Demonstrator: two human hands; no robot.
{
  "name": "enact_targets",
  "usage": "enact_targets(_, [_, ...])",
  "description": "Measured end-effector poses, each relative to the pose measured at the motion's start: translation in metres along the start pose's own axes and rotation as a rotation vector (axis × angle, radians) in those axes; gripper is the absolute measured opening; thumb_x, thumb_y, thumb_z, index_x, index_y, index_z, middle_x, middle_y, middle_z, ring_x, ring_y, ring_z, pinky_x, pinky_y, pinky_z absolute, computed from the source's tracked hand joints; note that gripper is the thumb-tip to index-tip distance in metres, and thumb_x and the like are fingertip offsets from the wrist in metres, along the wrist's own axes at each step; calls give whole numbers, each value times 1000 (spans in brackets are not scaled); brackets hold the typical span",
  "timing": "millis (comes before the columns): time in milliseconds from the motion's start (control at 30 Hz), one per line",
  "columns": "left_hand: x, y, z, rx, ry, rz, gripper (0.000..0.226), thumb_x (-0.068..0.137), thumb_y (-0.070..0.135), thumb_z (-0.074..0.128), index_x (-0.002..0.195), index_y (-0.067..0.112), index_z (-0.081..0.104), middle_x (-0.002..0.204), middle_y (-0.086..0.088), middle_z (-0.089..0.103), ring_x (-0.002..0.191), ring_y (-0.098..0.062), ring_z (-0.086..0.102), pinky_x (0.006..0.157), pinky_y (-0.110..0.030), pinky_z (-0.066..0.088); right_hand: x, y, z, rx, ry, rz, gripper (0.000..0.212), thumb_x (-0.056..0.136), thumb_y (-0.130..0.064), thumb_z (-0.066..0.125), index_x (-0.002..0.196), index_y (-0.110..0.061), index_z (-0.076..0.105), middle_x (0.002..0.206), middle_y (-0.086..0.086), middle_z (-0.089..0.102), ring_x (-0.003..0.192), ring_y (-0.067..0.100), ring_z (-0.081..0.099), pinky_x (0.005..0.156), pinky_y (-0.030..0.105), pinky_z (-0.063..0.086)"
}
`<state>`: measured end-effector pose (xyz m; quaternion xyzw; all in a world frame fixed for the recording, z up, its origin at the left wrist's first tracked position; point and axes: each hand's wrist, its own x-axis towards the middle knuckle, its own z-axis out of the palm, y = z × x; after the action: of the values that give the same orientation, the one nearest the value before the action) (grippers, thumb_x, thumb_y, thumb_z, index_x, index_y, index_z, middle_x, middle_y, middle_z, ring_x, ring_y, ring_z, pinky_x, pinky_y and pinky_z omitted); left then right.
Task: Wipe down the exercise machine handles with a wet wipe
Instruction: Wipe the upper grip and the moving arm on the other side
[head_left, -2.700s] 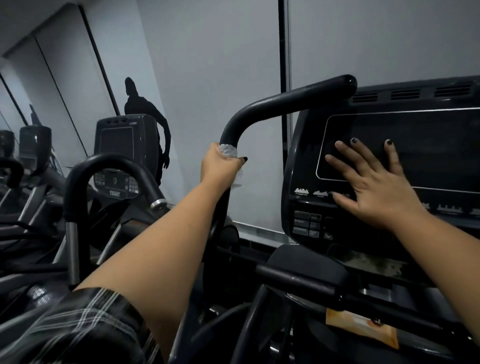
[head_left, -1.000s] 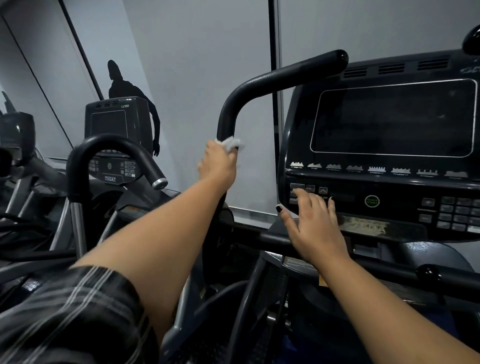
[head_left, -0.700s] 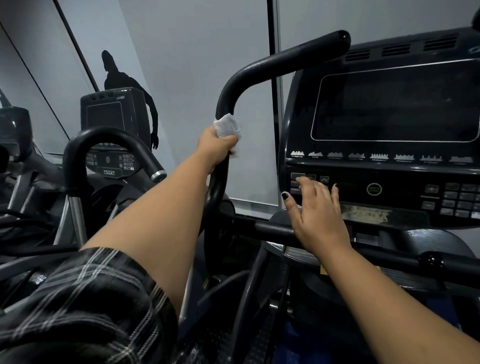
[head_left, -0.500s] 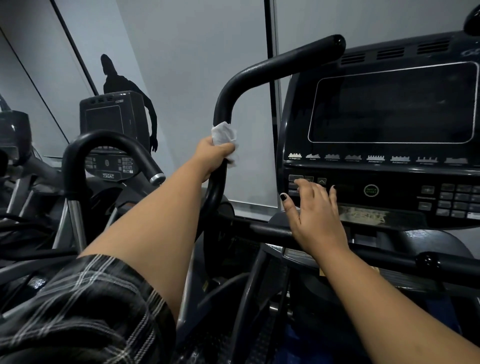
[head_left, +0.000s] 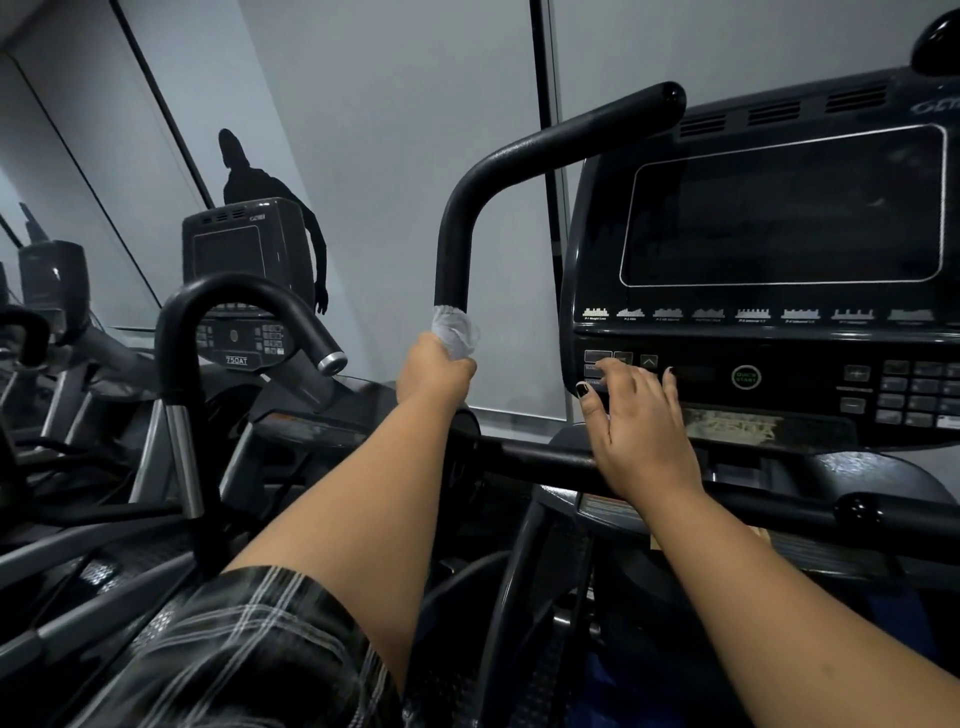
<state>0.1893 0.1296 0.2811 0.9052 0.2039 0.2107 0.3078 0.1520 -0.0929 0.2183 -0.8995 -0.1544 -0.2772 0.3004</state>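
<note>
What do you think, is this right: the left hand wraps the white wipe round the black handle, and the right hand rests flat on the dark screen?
Not quite. The left hand does wrap the white wipe round the black handle, but the right hand is not on the dark screen. The head view shows it lower down, resting on the button panel beneath the screen.

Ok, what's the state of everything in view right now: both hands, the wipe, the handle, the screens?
left hand: grips the wipe against the handle's upright part.
wipe: bunched, wrapped round the handle, poking out above the hand.
handle: bare above the wipe.
right hand: open, resting on the console.
screen: dark.
far screen: dark.
</note>
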Motion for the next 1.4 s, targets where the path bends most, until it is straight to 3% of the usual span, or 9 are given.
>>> enact_targets(133, [-10, -7, -4, 156, -105, -56, 20, 83, 26, 61, 97, 14, 53, 81, 0, 56, 81, -27, 57, 69, -33, 43, -2, 0, 1, -31, -11, -23, 65, 95, -54, 15, 135, -14, 45, 127, 3, 56, 129, 21, 44, 123, 46, 8])
enact_targets(333, [-30, -15, -9, 364, -206, -180, 52, 87, 23, 56, 134, 7, 39, 126, -17, 57, 118, -37, 55, 102, -49, 43, -4, -1, -1, -41, -40, -11, 49, 100, -44, 27, 132, -13, 46, 124, 5, 58, 127, 22, 45, 123, 45, 7])
enact_targets(533, [-49, -3, -33, 402, -322, -55, 35, 94, 28, 53, 121, 6, 58, 104, -9, 62, 90, -27, 60, 76, -35, 51, -5, 0, -4, -14, -43, 24, 57, 98, -49, 21, 133, -13, 47, 125, 5, 59, 128, 22, 45, 123, 45, 8])
enact_targets(667, [-65, 17, -50, 456, -529, 46, 36, 104, 35, 37, 97, 4, 54, 76, -5, 43, 74, -26, 47, 83, -36, 44, -5, 0, -3, -22, -38, 7, 57, 97, -49, 22, 132, -12, 47, 125, 5, 59, 128, 23, 45, 123, 46, 8])
enact_targets(767, [-43, 3, -33, 506, -451, 66, 28, 102, 23, 40, 116, 5, 55, 106, -12, 54, 95, -29, 55, 84, -32, 41, -4, 0, -2, -22, -35, -2, 68, 93, -56, 15, 133, -12, 47, 126, 5, 58, 128, 23, 45, 123, 44, 9])
enact_targets(867, [-30, 5, -20, 491, -319, 72, 38, 100, 27, 47, 130, 4, 48, 137, -15, 39, 123, -33, 44, 95, -39, 44, -2, 0, -2, 36, -18, 3, 70, 92, -57, 16, 131, -10, 48, 124, 8, 58, 127, 24, 46, 123, 43, 12])
enact_targets(1133, [-33, 6, -26, 344, -373, 10, 38, 99, 29, 49, 125, 3, 58, 120, -11, 60, 111, -29, 58, 85, -28, 41, -3, -5, -6, 69, -43, 10, 64, 92, -54, 22, 121, -6, 51, 114, 12, 58, 116, 28, 46, 113, 51, 30])
enact_targets(1267, [-28, -20, -39, 367, -558, -50, 48, 103, 36, 40, 141, 6, 40, 138, -12, 53, 123, -30, 51, 109, -36, 33, -4, -6, -8, 74, -52, 26, 49, 98, -45, 34, 122, -6, 51, 115, 12, 59, 117, 27, 46, 111, 51, 31])
enact_targets(1400, [-30, -38, -60, 282, -689, -170, 54, 86, 58, 54, 105, 7, 63, 114, -17, 70, 106, -35, 65, 104, -47, 44, -5, -6, -8, 71, -64, 27, 42, 101, -39, 39, 124, -5, 51, 116, 13, 59, 119, 28, 46, 115, 49, 27])
